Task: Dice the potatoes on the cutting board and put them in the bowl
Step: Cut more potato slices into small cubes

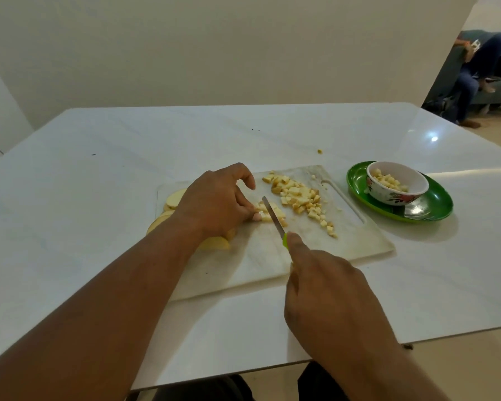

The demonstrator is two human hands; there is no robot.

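A: What are the hands doing?
B: The left hand (214, 202) pins potato strips (268, 213) on the cutting board (356, 241), fingers curled; the right hand (327, 287) grips the knife (274, 217), its blade across them.
A: And the dice?
B: A diced pile (301, 199) lies beside the blade; more sit in the bowl (399, 195) on the green plate (434, 206), slices (172, 198) at the board's left edge

Left hand (214, 201) pins pale potato strips (268, 214) on white cutting board (356, 241); right hand (327, 290) holds green-handled knife (274, 217), blade just beside left fingertips (256, 217).
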